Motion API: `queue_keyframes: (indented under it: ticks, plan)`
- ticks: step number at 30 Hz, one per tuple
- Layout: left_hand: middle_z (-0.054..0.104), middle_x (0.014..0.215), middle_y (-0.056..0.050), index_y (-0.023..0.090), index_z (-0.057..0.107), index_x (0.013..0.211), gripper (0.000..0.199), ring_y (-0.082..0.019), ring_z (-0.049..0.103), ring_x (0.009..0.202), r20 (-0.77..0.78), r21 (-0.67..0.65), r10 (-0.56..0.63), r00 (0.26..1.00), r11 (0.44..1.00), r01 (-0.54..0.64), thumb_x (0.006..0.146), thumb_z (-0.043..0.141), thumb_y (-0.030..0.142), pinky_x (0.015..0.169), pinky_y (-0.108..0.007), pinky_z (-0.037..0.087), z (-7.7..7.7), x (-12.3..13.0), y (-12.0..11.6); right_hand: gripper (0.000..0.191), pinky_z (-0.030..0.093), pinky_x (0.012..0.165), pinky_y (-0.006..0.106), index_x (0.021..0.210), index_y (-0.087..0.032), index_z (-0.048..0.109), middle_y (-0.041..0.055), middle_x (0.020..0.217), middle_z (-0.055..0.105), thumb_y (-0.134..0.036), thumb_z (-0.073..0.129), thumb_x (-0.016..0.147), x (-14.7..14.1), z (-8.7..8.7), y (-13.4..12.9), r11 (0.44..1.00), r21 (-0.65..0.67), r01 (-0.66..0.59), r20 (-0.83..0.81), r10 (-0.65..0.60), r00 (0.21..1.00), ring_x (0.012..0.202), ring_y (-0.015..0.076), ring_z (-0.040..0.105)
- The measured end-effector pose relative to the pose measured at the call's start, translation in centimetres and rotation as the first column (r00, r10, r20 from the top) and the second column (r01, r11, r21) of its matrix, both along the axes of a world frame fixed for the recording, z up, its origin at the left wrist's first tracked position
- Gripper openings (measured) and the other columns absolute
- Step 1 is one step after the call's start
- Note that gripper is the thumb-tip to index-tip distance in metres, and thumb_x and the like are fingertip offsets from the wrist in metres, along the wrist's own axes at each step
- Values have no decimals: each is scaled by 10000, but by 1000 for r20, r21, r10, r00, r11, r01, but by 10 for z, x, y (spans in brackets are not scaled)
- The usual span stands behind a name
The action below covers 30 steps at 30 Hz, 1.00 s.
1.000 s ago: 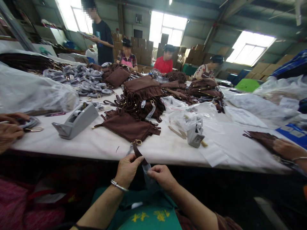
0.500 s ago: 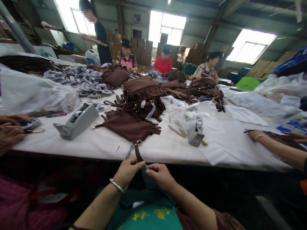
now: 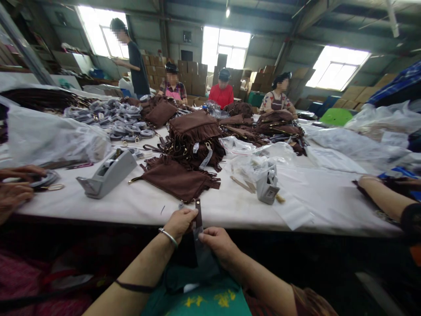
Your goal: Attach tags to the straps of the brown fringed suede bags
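Note:
A brown fringed bag [image 3: 176, 177] lies flat near the table's front edge, its fringe spread to the right. From its near corner a brown strap [image 3: 198, 213] runs toward me over the edge. My left hand [image 3: 179, 224], silver bangle on the wrist, pinches this strap between thumb and fingers close to its metal fitting. Lower down, my right hand [image 3: 219, 243] is closed on the same strap, where a greyish translucent wrap [image 3: 201, 250] covers it. The strap's lower part is dim against my green apron [image 3: 200, 294].
Tape dispensers stand left [image 3: 107, 173] and right [image 3: 268, 186] of the bag. Behind are piled brown bags [image 3: 195, 125] and grey wrapped coils [image 3: 126, 118]. Co-workers' hands work at both sides: one pair holds a coil [image 3: 49, 179] at left. Several people are across the table.
My left hand has moved slightly up toward the bag, and the strap stands straighter between my hands. At right, a co-worker's arm has shifted rightward.

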<state>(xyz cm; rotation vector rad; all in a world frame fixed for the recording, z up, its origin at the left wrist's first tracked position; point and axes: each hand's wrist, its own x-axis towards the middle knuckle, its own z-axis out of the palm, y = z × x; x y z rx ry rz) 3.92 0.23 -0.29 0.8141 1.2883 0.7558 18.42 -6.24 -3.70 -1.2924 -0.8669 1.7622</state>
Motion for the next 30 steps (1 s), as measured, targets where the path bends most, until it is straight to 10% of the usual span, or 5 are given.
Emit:
queue_keyframes:
  ticks: [11,15,20,30]
  plan:
    - [675,798,-35,196,607,954,453,-176,656,691,191,-145,-40,981,987,69,686,683,553,661,-331,517,9,-1,-27,299,358,460,225,660,-140,565,-25,491,536,-387,715,587,-12,14,51,975,-12,222,-37,-223,974,451,97,473]
    - [577,593,12,173,584,749,477,-145,575,529,118,-147,-75,990,985,92,615,724,608,569,-328,519,0,2,-43,341,343,441,217,874,-110,613,-40,530,533,-326,680,619,-13,10,61,989,9,150,110,-150,983,444,95,466]
    - [534,539,28,190,556,659,480,-132,538,487,102,-138,-57,993,988,70,561,753,617,519,-299,495,-9,3,-47,848,376,482,211,1419,-169,361,-50,691,594,-180,647,621,-5,9,79,964,262,-40,363,-60,930,501,94,492]
    - [492,501,27,170,578,620,436,-97,462,431,-17,-24,58,998,998,-58,616,709,585,427,-214,363,-22,-2,-35,468,406,575,217,1136,-182,687,-15,708,634,-222,634,672,3,8,85,839,392,-378,595,82,800,608,114,530]
